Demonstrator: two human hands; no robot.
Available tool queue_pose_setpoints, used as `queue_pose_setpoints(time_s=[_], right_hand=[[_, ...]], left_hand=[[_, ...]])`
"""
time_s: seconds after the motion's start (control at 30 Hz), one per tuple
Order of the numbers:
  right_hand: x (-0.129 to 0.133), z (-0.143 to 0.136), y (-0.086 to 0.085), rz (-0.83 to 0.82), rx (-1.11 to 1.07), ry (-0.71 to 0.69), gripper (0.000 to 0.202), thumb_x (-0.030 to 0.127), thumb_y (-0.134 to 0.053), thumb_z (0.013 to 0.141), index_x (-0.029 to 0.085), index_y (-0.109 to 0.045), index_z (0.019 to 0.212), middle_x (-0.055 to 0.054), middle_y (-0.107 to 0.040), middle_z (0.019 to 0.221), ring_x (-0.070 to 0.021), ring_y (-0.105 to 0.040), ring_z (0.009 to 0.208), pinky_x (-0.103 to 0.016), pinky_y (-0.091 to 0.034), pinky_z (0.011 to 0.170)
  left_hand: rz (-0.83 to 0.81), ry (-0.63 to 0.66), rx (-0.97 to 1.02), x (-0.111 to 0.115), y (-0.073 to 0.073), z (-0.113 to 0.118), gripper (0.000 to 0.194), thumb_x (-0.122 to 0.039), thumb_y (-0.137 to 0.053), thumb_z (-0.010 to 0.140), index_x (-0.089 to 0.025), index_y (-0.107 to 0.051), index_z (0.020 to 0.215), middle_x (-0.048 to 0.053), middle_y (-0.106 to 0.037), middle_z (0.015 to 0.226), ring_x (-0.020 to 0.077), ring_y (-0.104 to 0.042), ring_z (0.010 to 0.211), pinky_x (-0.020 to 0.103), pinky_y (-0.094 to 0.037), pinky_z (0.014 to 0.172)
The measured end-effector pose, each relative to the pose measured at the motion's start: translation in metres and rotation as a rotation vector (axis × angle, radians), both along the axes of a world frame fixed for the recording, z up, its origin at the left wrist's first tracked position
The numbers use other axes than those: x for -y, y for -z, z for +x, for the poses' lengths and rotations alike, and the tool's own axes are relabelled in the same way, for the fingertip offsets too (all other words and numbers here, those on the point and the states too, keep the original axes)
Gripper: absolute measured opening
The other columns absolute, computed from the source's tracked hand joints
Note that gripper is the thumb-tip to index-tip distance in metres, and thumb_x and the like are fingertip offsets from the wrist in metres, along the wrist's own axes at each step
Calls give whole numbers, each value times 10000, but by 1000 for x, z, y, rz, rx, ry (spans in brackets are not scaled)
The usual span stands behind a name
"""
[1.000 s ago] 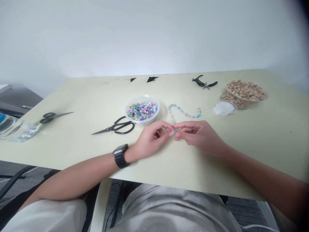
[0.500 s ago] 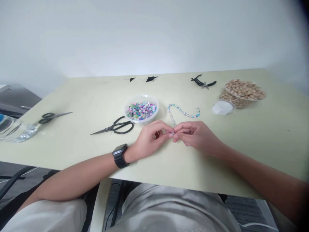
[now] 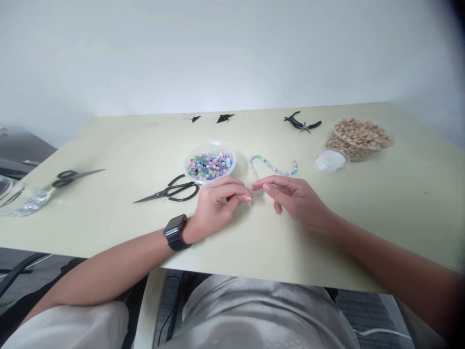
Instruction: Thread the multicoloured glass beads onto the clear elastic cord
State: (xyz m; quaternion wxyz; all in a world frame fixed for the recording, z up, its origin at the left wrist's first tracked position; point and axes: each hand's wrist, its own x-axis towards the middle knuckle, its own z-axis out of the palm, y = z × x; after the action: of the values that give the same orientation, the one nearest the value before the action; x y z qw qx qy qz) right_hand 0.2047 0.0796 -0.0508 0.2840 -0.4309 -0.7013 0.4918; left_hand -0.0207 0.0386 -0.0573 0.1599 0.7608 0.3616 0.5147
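My left hand (image 3: 222, 206), with a dark watch (image 3: 177, 232) on its wrist, has thumb and index finger pinched together; what lies between the tips is too small to make out. Close to its right, my right hand (image 3: 298, 199) has its thumb pressed to the index finger at the near end of a string of pastel beads (image 3: 272, 166). The strand curves away over the table beyond that hand, and its near end is partly hidden by the fingers. Behind my left hand stands a clear bowl (image 3: 186, 169) of loose coloured beads (image 3: 209, 166).
Black-handled scissors (image 3: 169, 193) lie left of the bowl, a second pair (image 3: 74, 177) farther left by a clear plastic container (image 3: 22, 196). Pliers (image 3: 301, 122) and black scraps (image 3: 224, 118) lie at the back. On the right are a tub of tan pieces (image 3: 359, 138) and a white lid (image 3: 331, 160).
My hands, fingertips together before, have come slightly apart. My left hand has shifted left, and the right index finger is stretched out more. The view has moved a little.
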Motion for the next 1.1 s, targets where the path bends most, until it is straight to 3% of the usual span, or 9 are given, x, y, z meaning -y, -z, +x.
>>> queue_pose_setpoints(time_s=[0.07,0.17,0.57,0.77,0.93,1.1], right_hand=[[0,0,-1,6,11,22,352,518,-608,983,244,-768,1136,-18,-726,804,-109,-553,519,-256,-447,512],[1,-1,-2,-9,14,4,334,501,-605,987,240,-764,1121,-12,-709,778,-112,-559,515,-263,-433,515],[4,-2,-8,-183,-160,-257,314,463,-685,927,201,-727,1095,28,-599,668,-97,-522,513,-242,-478,506],[2,-2,-5,-227,-201,-251,268,450,-727,898,184,-696,913,17,-594,744,-84,-517,548,-227,-469,505],[1,-1,-6,-230,-177,-240,275,450,-724,897,184,-668,854,26,-558,717,-85,-489,556,-223,-444,506],[1,-1,-5,-239,-183,-250,287,463,-710,908,185,-661,853,21,-551,724,-87,-463,564,-220,-415,496]], left_hand=[[17,-29,3,0,-1,0,73,-166,-726,933,-179,-779,886,42,-734,881,122,-666,780,241,-531,704],[25,-52,17,0,-3,0,43,-175,-741,925,-182,-777,903,38,-728,886,116,-649,771,238,-524,694],[98,6,-37,7,-4,5,84,-137,-710,937,-188,-750,990,40,-695,916,98,-625,728,213,-530,641],[59,21,-89,7,-3,7,68,-129,-693,945,-163,-733,989,48,-679,878,111,-622,755,206,-509,642],[-6,21,-180,9,-4,6,100,-148,-628,977,-168,-723,999,18,-621,751,104,-521,617,205,-415,531],[1,57,-192,10,-3,6,116,-133,-592,986,-165,-703,978,19,-662,737,96,-494,569,212,-393,534]])
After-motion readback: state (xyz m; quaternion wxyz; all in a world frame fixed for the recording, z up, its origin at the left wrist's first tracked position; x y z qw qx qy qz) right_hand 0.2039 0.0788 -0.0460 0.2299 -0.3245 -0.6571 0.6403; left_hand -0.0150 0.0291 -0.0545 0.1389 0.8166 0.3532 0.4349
